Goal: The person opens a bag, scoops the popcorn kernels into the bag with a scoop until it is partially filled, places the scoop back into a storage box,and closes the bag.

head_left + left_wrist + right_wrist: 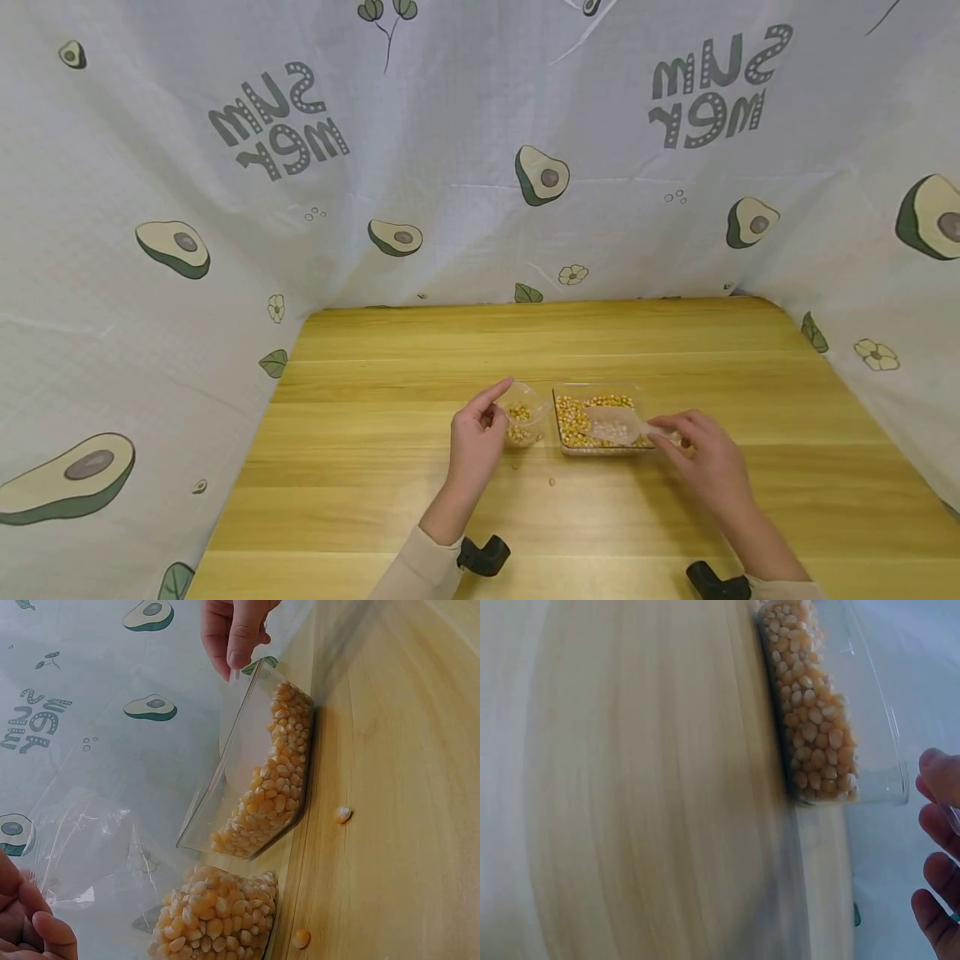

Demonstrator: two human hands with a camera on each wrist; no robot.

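Note:
My left hand (476,437) pinches the upper edge of a clear plastic bag (84,855). Yellow corn kernels (214,915) fill the bag's bottom, which sits on the table just left of a clear rectangular container (607,451). More corn kernels (279,784) lie in that container, heaped unevenly. My right hand (705,458) holds a translucent scoop (613,423) by its handle, thumb against fingers. The scoop's blade lies inside the container, over the kernels, and pale kernels show at it. In the right wrist view, the right fingers (939,776) are beside the container's rim.
Loose kernels lie on the wooden table (360,467), one kernel (552,482) in front of the container and another (301,939) near the bag. A white cloth (465,167) printed with avocados hangs behind and at both sides.

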